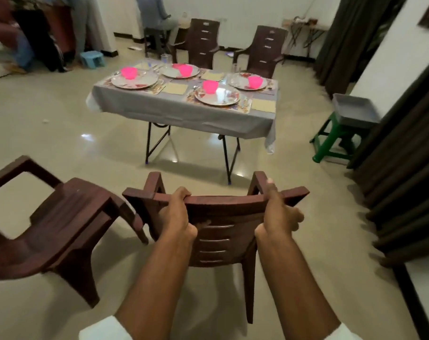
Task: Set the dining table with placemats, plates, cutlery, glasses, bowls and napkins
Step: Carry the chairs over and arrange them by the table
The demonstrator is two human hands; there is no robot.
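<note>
A brown plastic chair (220, 239) stands right in front of me, its back towards me. My left hand (177, 218) grips the top rail of its backrest on the left, and my right hand (276, 214) grips the same rail on the right. Some way ahead stands the dining table (184, 111) under a grey cloth. It carries several patterned plates (217, 95), pink bowls (209, 86), yellow napkins (175, 88), glasses (165, 59), cutlery and placemats.
A second brown chair (61, 222) stands tilted at my left. Two more chairs (198, 42) wait behind the table. A green stool with a grey tray (353, 111) is at the right near dark curtains (405, 168). People are at the back left.
</note>
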